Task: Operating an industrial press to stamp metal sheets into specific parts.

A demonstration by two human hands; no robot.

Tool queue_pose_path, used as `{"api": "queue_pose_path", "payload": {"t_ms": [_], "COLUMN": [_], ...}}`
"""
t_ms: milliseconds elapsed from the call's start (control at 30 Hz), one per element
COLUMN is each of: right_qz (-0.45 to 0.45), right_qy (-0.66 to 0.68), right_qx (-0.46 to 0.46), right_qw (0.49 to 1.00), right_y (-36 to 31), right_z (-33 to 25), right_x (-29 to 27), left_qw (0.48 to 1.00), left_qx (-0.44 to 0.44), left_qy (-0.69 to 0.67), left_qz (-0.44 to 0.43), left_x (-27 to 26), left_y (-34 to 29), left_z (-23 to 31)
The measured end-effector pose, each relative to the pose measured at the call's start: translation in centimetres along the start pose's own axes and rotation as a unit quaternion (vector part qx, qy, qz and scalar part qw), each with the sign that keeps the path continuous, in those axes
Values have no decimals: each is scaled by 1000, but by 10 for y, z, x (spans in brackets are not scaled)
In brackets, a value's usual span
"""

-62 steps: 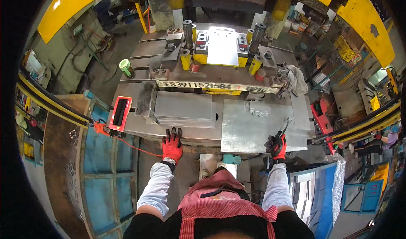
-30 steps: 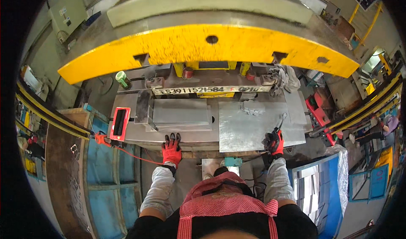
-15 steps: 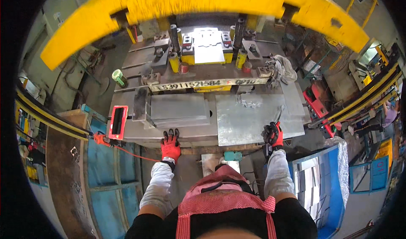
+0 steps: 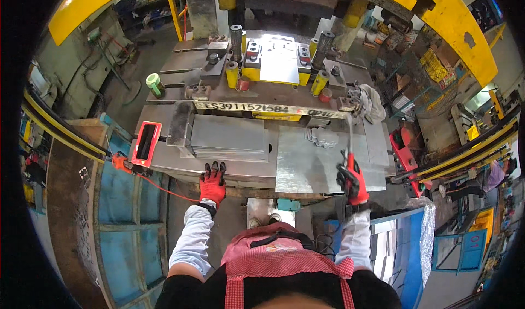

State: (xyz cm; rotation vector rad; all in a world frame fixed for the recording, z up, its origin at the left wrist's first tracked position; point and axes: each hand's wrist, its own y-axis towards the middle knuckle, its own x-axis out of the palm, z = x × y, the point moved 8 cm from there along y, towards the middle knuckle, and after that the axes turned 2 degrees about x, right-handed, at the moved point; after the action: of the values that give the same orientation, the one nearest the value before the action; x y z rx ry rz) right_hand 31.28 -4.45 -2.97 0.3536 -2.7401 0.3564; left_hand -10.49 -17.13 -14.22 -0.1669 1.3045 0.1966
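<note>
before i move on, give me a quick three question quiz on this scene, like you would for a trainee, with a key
1. Which hand holds the tool?

2. True or false: in the picture, the rag lies to the right of the sheet stack.

3. Multiple choice: the left hand is nearest to
A) the rag
B) the cup
C) the sheet stack

Key
1. The right hand.
2. True.
3. C
</note>
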Motion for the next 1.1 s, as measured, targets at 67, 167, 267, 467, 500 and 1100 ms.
{"api": "queue_pose_path", "payload": {"t_ms": [67, 167, 267, 467, 500, 1100], "right_qz": [-34, -110, -162, -200, -180, 124], "right_qy": [-158, -183, -224, -182, -152, 22], "right_qx": [-41, -107, -142, -33, 9, 80], "right_qw": [986, 971, 950, 962, 972, 989], "right_y": [29, 100, 159, 257, 267, 14], "right_z": [-45, -77, -104, -107, -98, 75], "right_x": [48, 84, 133, 130, 114, -56], "left_qw": [1000, 999, 998, 986, 963, 425], "left_qx": [-8, -8, -27, -11, -7, 4], "left_qy": [8, -1, -10, -163, -270, -905], "left_qz": [-22, -32, -48, 22, 25, -16], "left_x": [1, -4, -7, -65, -71, -49], "left_y": [0, 6, -4, 3, 16, 314], "left_z": [1, 4, 5, 96, 114, 194]}}
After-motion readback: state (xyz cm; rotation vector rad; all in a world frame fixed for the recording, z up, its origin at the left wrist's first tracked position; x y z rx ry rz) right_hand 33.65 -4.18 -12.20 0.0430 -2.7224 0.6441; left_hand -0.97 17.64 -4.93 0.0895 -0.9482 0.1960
